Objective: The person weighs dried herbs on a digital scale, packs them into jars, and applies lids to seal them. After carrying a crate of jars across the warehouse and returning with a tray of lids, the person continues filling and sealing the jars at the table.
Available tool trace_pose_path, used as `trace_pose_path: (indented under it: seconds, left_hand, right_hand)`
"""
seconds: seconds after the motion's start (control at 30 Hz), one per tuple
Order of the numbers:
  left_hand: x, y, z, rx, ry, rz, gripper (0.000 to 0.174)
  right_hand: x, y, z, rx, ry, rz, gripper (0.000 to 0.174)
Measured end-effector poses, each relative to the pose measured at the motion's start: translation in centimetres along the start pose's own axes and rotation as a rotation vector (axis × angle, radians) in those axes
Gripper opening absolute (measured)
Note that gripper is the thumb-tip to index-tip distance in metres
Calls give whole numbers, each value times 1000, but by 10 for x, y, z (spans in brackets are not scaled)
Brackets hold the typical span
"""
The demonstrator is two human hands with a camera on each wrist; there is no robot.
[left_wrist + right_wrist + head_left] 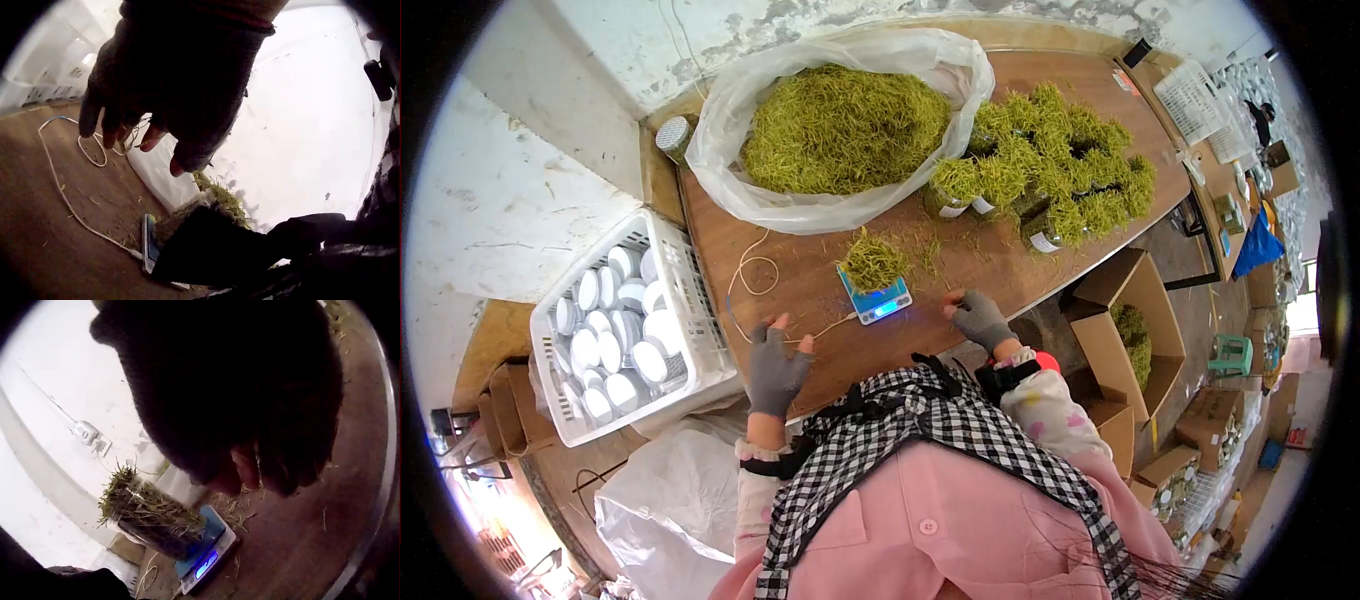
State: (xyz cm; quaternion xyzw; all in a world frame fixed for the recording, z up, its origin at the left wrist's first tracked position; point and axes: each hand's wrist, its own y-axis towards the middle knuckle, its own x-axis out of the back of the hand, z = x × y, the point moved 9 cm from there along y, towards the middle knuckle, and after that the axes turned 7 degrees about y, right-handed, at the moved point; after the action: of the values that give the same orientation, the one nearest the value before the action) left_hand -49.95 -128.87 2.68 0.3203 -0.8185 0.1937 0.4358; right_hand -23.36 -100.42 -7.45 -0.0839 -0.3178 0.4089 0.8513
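Observation:
A clear jar (165, 519) overfilled with dry yellow-green plant strands stands on a small blue digital scale (882, 304) with a lit display. To its left, my left hand (778, 372), in a grey fingerless glove, hovers near the table edge with fingers apart. A few thin strands (129, 132) show by its fingertips in the left wrist view. My right hand (983, 320), gloved alike, is right of the scale with fingers loosely bent and nothing visible in them. Neither hand touches the jar.
A large plastic bag (710, 175) of the same strands lies behind the scale. Several filled jars (1045, 235) cluster at the back right. A white crate (700, 330) of lidded jars stands left; a cardboard box (1165, 350) sits right. A white cable (745, 265) crosses the table.

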Motion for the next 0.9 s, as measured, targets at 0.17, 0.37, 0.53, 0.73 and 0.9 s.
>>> trace_pose_path:
  seconds: [0.17, 0.37, 0.53, 0.73, 0.9]
  left_hand:
    - [-3, 4, -15, -85, 16, -54, 59]
    - [-14, 18, -45, -194, -69, -25, 62]
    - [-8, 24, -74, -291, -65, -46, 64]
    - [-1, 15, -52, -219, -74, -70, 62]
    - [-5, 10, -24, -110, -78, -50, 61]
  right_hand:
    - [19, -12, 58, 285, -29, -158, 24]
    - [24, -9, 153, 436, 76, -266, 22]
    - [2, 11, 217, 660, -79, -321, 24]
    - [-9, 25, 223, 625, -31, -240, 20]
    - [11, 16, 245, 697, 106, -275, 16]
